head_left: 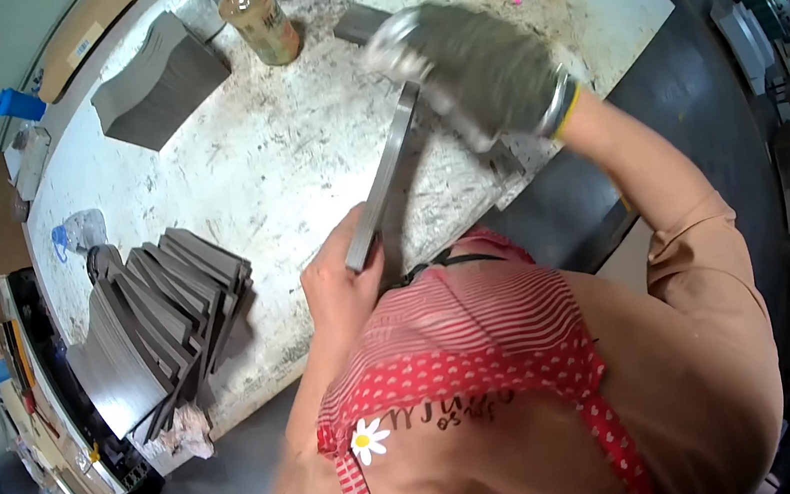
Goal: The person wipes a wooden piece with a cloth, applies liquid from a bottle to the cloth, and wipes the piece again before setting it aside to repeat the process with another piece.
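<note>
While the bare left hand [343, 274] pinches the near end of a long grey metal strip [385, 188], fingers curled shut around it, the gloved right hand [481, 68] sits at the strip's far end. It's blurry up there, so I can't tell how tight that glove is closed or whether it holds the strip or just presses on it. The strip runs tilted from near-left up to far-right over the scuffed white table [271, 153]. On the left, near the edge, there's a fanned pile of dark bent plates [163, 320], and a 2nd neat grey stack [160, 83] further back. A bottle [260, 18] with an orange cap stands far, just right of that stack.
</note>
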Tool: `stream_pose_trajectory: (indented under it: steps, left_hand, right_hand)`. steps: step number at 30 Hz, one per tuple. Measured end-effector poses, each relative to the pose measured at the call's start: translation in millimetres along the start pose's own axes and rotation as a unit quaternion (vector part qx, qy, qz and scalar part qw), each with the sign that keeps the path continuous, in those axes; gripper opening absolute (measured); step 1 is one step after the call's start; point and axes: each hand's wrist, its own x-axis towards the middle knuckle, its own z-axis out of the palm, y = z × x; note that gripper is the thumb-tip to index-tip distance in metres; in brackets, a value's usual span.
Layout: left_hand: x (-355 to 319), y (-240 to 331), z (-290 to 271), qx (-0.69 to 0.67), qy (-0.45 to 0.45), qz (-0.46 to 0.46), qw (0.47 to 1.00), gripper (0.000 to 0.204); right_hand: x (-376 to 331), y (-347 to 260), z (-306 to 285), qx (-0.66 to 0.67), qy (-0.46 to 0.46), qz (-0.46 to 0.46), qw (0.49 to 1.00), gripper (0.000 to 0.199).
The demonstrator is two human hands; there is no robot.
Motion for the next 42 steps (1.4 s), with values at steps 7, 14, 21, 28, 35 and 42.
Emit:
stream_pose_trajectory:
  steps: [7, 14, 21, 28, 35, 42]
  left_hand:
    - [3, 5, 3, 0.003, 0.016, -0.015, 1.000, 0.039]
    - [-19, -9, -27, -0.239, 0.106, -0.074, 0.962, 0.035]
    - [-29, 0, -42, -0.205, 0.172, -0.022, 0.963, 0.035]
    - [-35, 22, -36, -0.165, 0.213, -0.054, 0.961, 0.034]
    - [-38, 53, -89, -0.114, 0.249, -0.012, 0.962, 0.029]
    - [-89, 53, -298, 0.045, 0.479, -0.089, 0.872, 0.043]
  right_hand:
    - [6, -9, 14, -0.073, -0.113, 0.134, 0.982, 0.050]
    - [-34, 95, 5, -0.002, 0.023, 0.235, 0.972, 0.028]
    - [-11, 64, 2, 0.062, 0.033, 0.200, 0.977, 0.037]
    - [38, -28, -46, 0.209, 0.137, -0.030, 0.968, 0.031]
    - [26, -3, 4, -0.025, 0.086, -0.122, 0.988, 0.049]
    - [-5, 72, 12, 0.355, 0.096, 0.165, 0.915, 0.028]
